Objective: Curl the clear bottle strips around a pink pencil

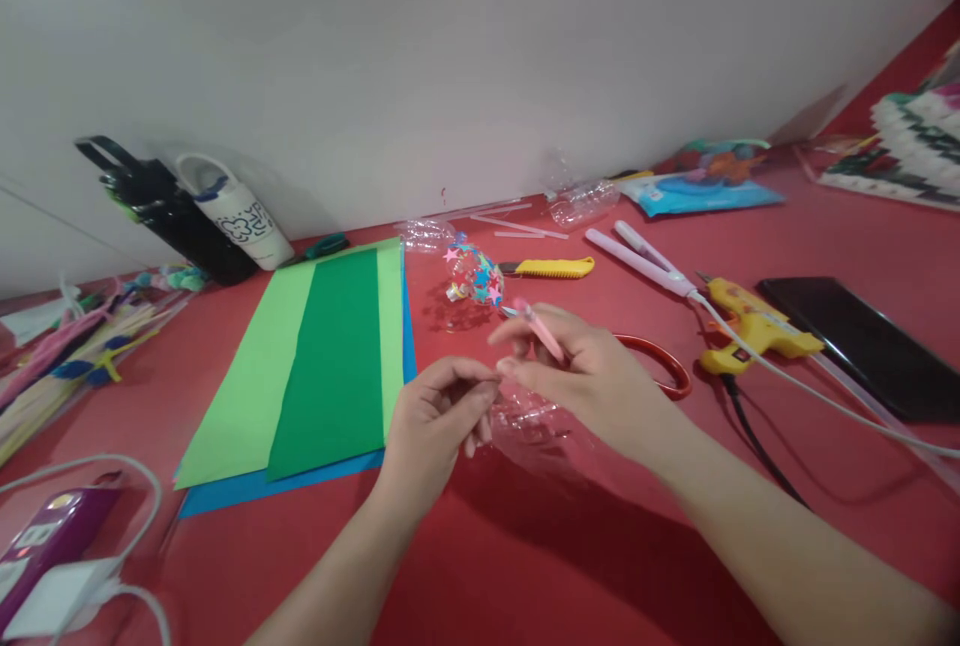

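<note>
Head view, looking down at a red tabletop [465, 576] with both hands meeting around the middle. Right hand [596, 376] is curled partway closed and has hold of a slim pink pen-like tool [546, 334], which slants up and left out of the fingers with its tip near the clear rounded plastic piece dotted with colourful stars [480, 274]. Left hand [431, 416] has thumb and index finger pinched together right by the right hand's fingertips (can't tell if anything tiny is between them, it's too small to make out), other fingers loosely bent. Crinkly see-through plastic [529, 416] sits just below the fingers, though I can't tell if either hand touches it.

Beyond the hands there's a yellow-handled craft knife [556, 268], lying just right of the starry piece. Stacked light green, dark green and blue sheets [330, 386] are off to the left, and a yellow glue gun [750, 321] lies to the right, beside a black phone [870, 341].
</note>
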`<state>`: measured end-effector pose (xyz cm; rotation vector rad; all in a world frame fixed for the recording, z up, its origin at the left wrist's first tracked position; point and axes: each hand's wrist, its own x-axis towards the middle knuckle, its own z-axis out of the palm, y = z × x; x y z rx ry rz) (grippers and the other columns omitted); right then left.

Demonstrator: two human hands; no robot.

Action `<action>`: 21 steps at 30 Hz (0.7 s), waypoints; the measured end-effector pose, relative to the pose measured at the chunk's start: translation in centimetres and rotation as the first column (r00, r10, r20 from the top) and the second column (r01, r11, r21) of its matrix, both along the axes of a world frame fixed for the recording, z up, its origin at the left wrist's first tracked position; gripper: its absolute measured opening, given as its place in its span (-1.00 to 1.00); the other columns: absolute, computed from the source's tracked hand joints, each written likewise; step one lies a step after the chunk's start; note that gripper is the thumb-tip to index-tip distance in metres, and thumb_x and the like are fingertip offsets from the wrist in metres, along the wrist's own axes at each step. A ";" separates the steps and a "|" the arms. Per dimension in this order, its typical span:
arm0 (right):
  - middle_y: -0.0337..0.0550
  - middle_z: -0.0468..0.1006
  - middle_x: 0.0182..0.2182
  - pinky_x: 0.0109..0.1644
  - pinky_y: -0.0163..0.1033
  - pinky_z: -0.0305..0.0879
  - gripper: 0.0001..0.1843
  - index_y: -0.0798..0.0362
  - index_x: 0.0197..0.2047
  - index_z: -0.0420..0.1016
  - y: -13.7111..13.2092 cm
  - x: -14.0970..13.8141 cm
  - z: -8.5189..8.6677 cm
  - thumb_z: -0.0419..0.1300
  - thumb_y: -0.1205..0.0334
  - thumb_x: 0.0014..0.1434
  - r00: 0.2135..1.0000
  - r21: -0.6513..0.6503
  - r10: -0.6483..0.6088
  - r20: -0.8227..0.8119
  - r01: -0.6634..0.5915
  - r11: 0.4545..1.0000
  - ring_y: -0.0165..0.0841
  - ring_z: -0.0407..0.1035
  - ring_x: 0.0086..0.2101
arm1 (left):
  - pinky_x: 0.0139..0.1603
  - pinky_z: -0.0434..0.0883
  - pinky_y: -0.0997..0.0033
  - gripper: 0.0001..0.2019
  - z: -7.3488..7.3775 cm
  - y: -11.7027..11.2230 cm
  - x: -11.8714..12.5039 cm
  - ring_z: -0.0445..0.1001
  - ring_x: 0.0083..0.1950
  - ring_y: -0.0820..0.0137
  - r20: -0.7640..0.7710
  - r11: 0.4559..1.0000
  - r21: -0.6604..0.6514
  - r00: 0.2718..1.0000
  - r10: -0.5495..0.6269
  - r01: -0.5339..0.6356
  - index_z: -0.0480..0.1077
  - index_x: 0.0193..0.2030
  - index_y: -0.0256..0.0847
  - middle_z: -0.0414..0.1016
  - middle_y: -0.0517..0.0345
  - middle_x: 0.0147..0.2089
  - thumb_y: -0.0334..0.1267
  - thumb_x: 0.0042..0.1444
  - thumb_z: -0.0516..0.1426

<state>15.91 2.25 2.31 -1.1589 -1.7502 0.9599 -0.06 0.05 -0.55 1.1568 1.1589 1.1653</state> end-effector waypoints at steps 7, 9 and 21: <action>-0.25 0.36 -0.45 -0.57 -0.36 0.16 -0.87 -0.04 -0.20 0.39 -2.2 0.4 1.2 0.04 0.27 0.24 0.919 0.055 -0.192 -0.343 0.224 0.973 -0.50 0.22 -0.59 | -0.70 0.28 0.60 -0.90 0.0 0.5 -0.7 0.36 -0.65 0.55 0.048 0.982 0.077 0.985 0.166 -0.170 0.41 -0.41 -0.24 0.47 0.22 -0.55 -0.27 -0.01 0.21; -0.25 0.42 -0.45 -0.60 -0.37 0.24 -0.83 -0.04 -0.12 0.37 -2.9 -0.1 1.3 0.01 0.22 0.26 0.899 -0.080 0.074 -0.433 -0.120 0.990 -0.48 0.33 -0.60 | -0.70 0.24 0.62 -0.89 0.0 0.7 -1.1 0.34 -0.67 0.57 0.028 0.972 0.089 0.976 0.218 -0.219 0.41 -0.39 -0.24 0.48 0.22 -0.56 -0.25 0.00 0.21; -0.22 0.42 -0.42 -0.23 -0.26 0.25 -0.75 0.05 -0.36 0.43 -0.4 -1.0 -1.2 -0.02 0.25 0.27 0.991 -0.112 0.120 -0.058 -0.126 0.986 -0.36 0.34 -0.33 | -0.67 0.17 0.60 -0.90 0.2 0.4 -0.6 0.26 -0.65 0.59 -0.115 0.988 0.109 0.986 0.122 -0.109 0.43 -0.45 -0.23 0.44 0.24 -0.58 -0.27 0.01 0.20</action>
